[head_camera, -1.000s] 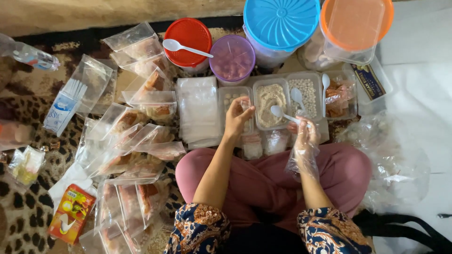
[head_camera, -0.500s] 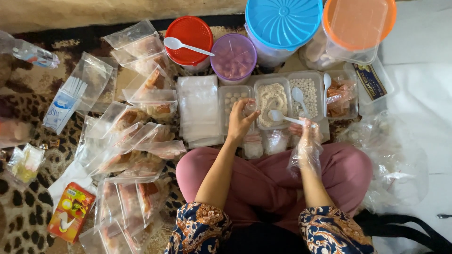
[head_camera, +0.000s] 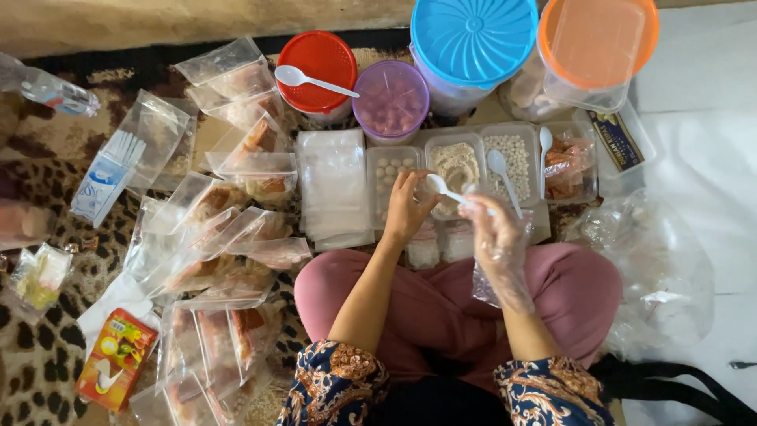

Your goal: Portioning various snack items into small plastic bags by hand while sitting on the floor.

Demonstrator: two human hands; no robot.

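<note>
Many filled clear plastic pouches (head_camera: 229,213) already lie at left; our plastic-gloved right hand (head_camera: 497,233) pinches a white plastic spoon (head_camera: 443,189) beside our cupped left hand (head_camera: 408,207), empty bag stack (head_camera: 335,189) remaining.

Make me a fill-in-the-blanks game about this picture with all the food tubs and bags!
1. The right hand wears a clear plastic ____.
2. The right hand holds a small white plastic ____ over the clear plastic divided tray.
3. Another white plastic spoon lies on the round tub lid coloured ____.
4. The biggest round tub lid is coloured ____.

Missing words: glove; spoon; red; blue
</note>
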